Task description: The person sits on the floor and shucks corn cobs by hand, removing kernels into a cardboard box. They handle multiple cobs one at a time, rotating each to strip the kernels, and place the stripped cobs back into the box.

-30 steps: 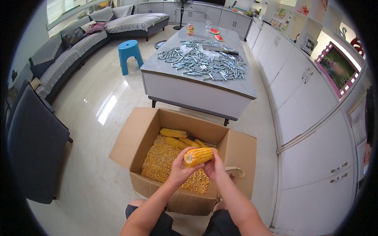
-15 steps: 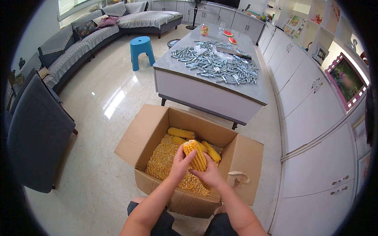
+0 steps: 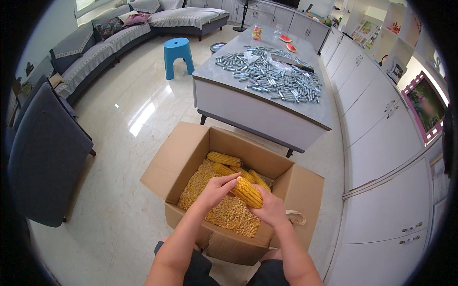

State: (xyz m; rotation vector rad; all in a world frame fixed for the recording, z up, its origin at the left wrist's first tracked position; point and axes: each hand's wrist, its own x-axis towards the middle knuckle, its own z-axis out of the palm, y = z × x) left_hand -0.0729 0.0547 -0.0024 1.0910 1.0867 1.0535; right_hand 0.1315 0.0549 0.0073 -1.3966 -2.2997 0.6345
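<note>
A yellow corn cob (image 3: 249, 193) is held above an open cardboard box (image 3: 245, 143). Its lower end sits in my right hand (image 3: 271, 207), whose fingers wrap round it. My left hand (image 3: 217, 189) is closed at the cob's upper left end, fingers together against it; the underside of that grip is hidden. Loose corn kernels (image 3: 194, 185) cover the bottom of the box. Several whole cobs, among them one cob (image 3: 224, 158) by the back wall, lie on the kernels beyond my hands.
Past the box stands a grey-topped table (image 3: 214, 76) heaped with metal cylinders (image 3: 272, 78), a knife (image 3: 305, 67) among them. A blue stool (image 3: 177, 52) and dark chair (image 3: 47, 152) are at left, white cabinets (image 3: 381, 157) at right. A dry husk piece (image 3: 296, 217) lies on the right flap.
The cob has turned from nearly upright to slanting down to the right. My left hand has shifted to its upper end, and my right hand has moved slightly right. The view has shifted a little.
</note>
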